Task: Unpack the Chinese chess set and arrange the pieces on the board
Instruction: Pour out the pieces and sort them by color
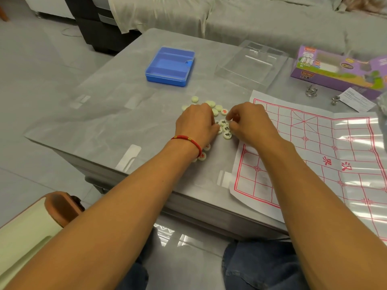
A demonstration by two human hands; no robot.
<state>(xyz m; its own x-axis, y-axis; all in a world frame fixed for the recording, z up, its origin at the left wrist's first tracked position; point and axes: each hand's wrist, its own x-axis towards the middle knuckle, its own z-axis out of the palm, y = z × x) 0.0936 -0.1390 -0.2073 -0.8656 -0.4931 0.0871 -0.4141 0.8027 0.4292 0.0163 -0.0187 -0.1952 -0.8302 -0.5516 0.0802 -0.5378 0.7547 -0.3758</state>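
Chess pieces [210,114] lie heaped on the table [117,114] at mid-frame, just left of the paper board [314,155] — unpacked, none placed yet. Left hand [195,124] rests on the heap; right hand [249,122] pinches one piece. Blue box [170,66] sits emptied, upper centre.

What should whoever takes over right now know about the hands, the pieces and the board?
Left hand: fingers down on the pile of pieces, grip hidden.
Right hand: fingertips curled at the pieces by the pile's right edge; whether it pinches one I cannot tell.
Pieces lie loose on the table, some face down.
Paper board lies unfolded to their right, with no pieces on it.
Blue case and clear tray sit behind.
Done: unpacking.
Left: turn pieces face up, arrange all on the board.
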